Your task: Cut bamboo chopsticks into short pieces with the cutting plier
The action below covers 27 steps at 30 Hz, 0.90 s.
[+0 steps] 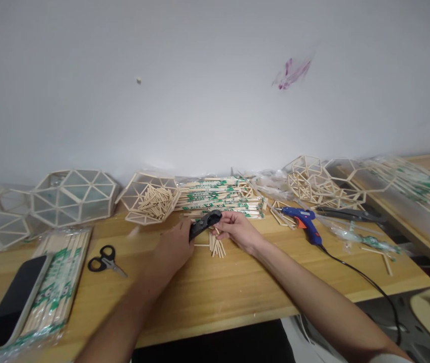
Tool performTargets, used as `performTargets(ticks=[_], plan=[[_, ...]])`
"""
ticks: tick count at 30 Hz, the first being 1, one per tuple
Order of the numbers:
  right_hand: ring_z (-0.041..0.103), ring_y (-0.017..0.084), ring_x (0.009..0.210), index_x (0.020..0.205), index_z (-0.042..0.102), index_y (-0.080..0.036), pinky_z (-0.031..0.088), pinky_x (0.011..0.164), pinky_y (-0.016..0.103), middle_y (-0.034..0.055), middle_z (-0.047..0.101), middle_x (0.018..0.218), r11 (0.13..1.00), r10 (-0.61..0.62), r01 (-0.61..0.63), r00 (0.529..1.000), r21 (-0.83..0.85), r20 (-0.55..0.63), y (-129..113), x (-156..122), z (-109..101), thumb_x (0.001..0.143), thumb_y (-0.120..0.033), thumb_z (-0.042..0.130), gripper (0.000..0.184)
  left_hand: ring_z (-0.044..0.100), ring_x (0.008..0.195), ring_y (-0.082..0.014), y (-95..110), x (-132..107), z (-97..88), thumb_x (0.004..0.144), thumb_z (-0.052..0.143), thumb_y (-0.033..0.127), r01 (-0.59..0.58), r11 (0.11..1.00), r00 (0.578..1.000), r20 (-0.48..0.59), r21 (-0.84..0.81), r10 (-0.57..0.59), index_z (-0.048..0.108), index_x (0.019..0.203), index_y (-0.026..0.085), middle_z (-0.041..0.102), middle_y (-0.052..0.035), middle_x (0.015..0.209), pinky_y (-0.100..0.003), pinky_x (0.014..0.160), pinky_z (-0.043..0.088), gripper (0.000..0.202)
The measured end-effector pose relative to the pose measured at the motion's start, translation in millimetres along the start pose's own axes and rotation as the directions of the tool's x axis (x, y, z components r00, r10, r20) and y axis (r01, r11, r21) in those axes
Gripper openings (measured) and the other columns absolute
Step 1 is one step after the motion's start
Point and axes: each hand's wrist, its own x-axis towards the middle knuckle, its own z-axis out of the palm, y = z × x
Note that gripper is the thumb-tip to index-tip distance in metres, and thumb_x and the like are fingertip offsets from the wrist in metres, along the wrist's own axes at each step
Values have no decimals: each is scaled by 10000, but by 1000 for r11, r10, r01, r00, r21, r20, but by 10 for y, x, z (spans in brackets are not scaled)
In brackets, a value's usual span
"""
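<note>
My left hand [175, 244] is wrapped round the handle of a black hand cutter [201, 224], which points away to the right. Its jaw end lies close to the fingers of my right hand [237, 231]. Between the thumb and fingertips of that hand a thin wooden stick [216, 231] is pinched, partly hidden by the fingers and the cutter's head. Just below, a small fan of short cut sticks [217, 247] lies on the wooden table [215, 292]. Behind both hands are wrapped chopsticks [218, 194] in green-printed sleeves.
On the left are scissors [105, 260], a phone [12, 302] on packed chopsticks [61, 272] and stick-framed panels [74, 196]. A stick-framed bowl [150, 201] holds cut pieces. To the right lie a blue glue gun [307, 224], its cord [366, 277] and more stick frames [307, 179].
</note>
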Motion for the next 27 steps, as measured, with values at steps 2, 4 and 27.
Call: performTargets(ticks=[2,4,27], plan=[[678,158,662,908,708,-192,565,580,271,-5,693,765,998,-48,48,999,-43,-1,2,-1,3,641,-396,922,398,706,925,-252,-38,13,12,882,558,163,-2,998,999,-32,-57,0,613,1069,198,731,-102,1055,-316,763,461,199],[667,164,650,1018,703,-222,545,551,273,-11,676,778,981,-124,123,992,-152,4,1,-10,1,730,-428,854,385,695,863,-223,-90,26,24,883,567,191,-16,985,996,-88,-170,1,627,1049,199,739,-75,980,-296,743,449,177],[612,206,860,983,683,-188,477,776,313,70,652,916,167,-388,525,813,-835,434,8,-105,-25,934,-179,613,85,666,819,-241,-168,35,-10,927,501,253,89,971,972,-193,-221,-133,600,962,205,708,-63,896,-311,693,406,116]])
